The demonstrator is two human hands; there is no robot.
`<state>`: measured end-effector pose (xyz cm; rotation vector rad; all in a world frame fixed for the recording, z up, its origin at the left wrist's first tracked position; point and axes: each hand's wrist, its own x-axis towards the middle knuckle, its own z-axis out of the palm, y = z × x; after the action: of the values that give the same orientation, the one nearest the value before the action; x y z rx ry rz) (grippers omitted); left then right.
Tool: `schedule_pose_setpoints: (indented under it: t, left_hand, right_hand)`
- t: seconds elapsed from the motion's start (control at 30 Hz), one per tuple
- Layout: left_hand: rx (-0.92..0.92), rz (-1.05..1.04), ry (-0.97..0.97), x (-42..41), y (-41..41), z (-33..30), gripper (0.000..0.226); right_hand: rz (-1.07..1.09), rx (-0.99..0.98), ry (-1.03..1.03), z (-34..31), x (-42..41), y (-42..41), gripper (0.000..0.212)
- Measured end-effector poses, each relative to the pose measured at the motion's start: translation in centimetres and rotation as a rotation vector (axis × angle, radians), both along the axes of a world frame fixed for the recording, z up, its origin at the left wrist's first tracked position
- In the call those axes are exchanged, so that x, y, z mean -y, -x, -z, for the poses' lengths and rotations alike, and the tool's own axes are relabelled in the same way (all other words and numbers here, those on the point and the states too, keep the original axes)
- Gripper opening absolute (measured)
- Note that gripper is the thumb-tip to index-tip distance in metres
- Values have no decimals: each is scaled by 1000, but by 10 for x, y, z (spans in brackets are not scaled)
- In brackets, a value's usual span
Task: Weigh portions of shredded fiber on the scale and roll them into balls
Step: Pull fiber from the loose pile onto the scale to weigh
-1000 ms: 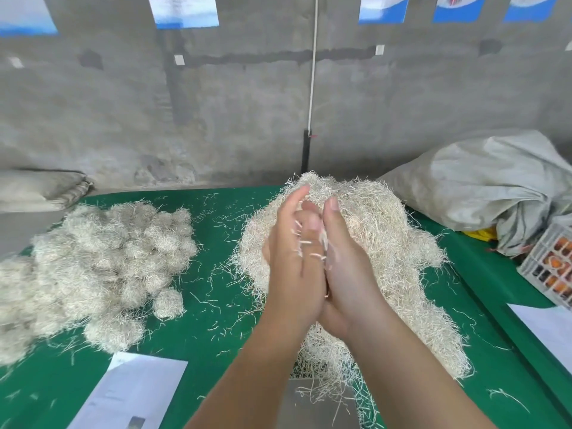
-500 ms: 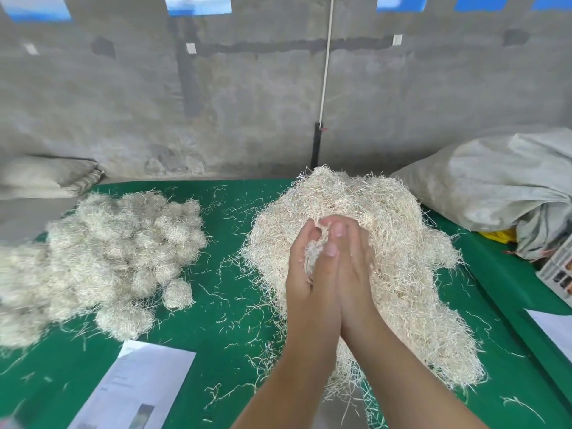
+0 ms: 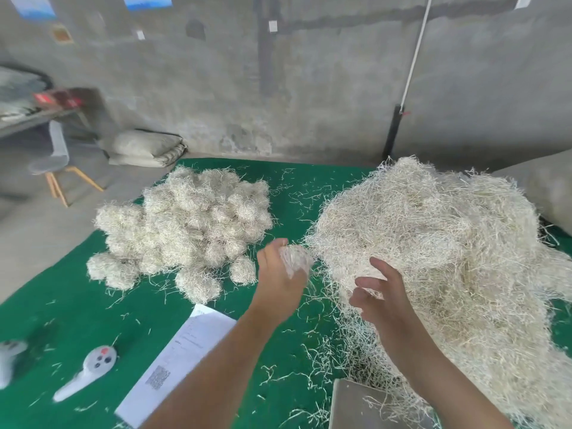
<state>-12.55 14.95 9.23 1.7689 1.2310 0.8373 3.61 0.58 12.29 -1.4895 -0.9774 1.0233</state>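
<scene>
Mid-frame, left hand gripped rolled fiber ball; right hand empty, fingers loosely spread, beside loose heap. Advice: drop ball gently onto ball pile upper left, keeping it compact.

No wording can be read anywhere. A white paper sheet near the front edge of the green felt-covered table is printed with a square QR-style code and several short lines of text, all too small and blurred to be made out. Blue-and-white posters are seen on the grey concrete wall, their content illegible.
</scene>
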Motion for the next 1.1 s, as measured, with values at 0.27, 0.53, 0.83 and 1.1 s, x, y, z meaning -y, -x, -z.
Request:
schedule_pose_setpoints:
  t: [0.27,0.53,0.83,1.1]
  left_hand:
    - [-1077,-223,-25,-134,94,-39,94]
    - [-703,117,3,-62,10,19,59]
    - [-415,495,228,89,-85,124,45]
    - [-374,615,181,118,-104,133,44]
  right_hand:
    - [17,142,114,39,-6,-29,63]
    - [132,757,421,120,25,-100,73]
    - [-105,1055,799,193,56,-136,117]
    - [7,1194,832,201,79,-149,51]
